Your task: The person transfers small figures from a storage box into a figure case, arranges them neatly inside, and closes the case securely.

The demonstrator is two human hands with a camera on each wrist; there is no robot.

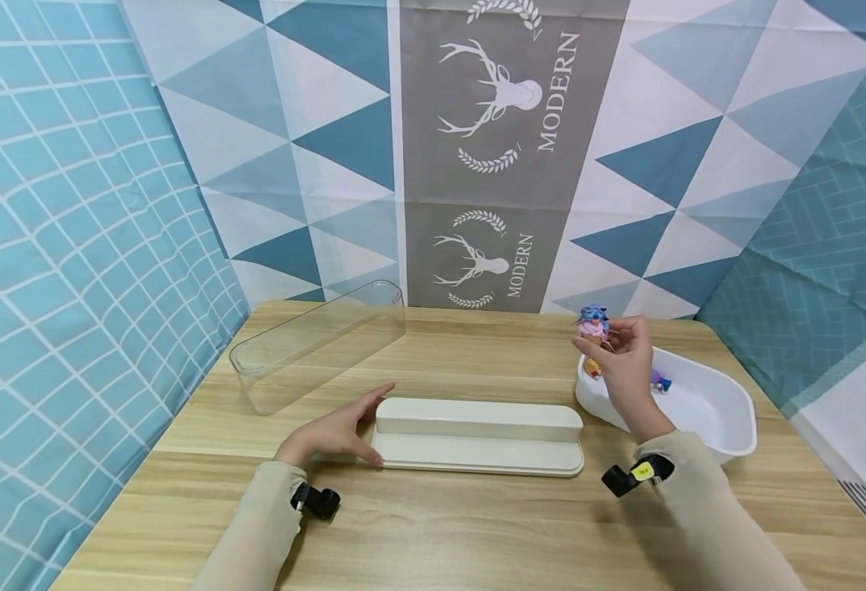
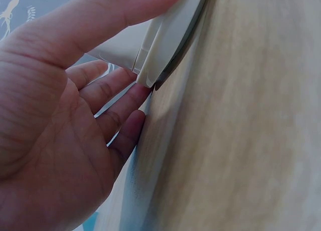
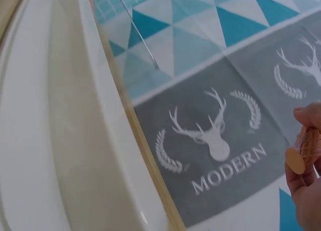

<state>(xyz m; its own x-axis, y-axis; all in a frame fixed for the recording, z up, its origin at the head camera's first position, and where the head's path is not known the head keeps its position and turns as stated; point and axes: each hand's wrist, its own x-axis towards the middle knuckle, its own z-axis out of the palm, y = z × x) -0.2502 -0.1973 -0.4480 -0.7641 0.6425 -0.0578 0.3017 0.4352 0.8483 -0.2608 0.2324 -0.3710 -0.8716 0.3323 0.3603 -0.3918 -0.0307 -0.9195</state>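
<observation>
Head view, cream stepped base (image 1: 477, 450): lying lengthwise across the middle of the wooden table (image 1: 418, 533), its raised tier along the back
Head view, left hand (image 1: 338, 428): right there at the base's left end, fingers loosely spread, thumb touching near the front corner
Head view, right hand (image 1: 628, 369): up at the tub's left end, thumb and fingers pinching the ice-cream-cone figurine (image 1: 593, 328), and it's upright, blue creature on top, pink swirl beneath
Head view, white tub (image 1: 728, 410): just right of the base, a purple-and-blue toy (image 1: 660, 381) inside, and an orange piece (image 1: 593, 367) below the pinch, too small to name
Head view, clear plastic box (image 1: 322, 349): over at the back left, set at an angle, apart from the base
Left wrist view, thumb: crossing over the base's end, the other fingers lightly bent alongside, one tip at its edge
Right wrist view, waffle cone (image 3: 310, 143): in at the right edge, gripped between thumb and fingers, its round orange end showing
Right wrist view, backdrop cloth (image 3: 215, 136): stag's head and MODERN in white on grey, the base running down the left side
</observation>
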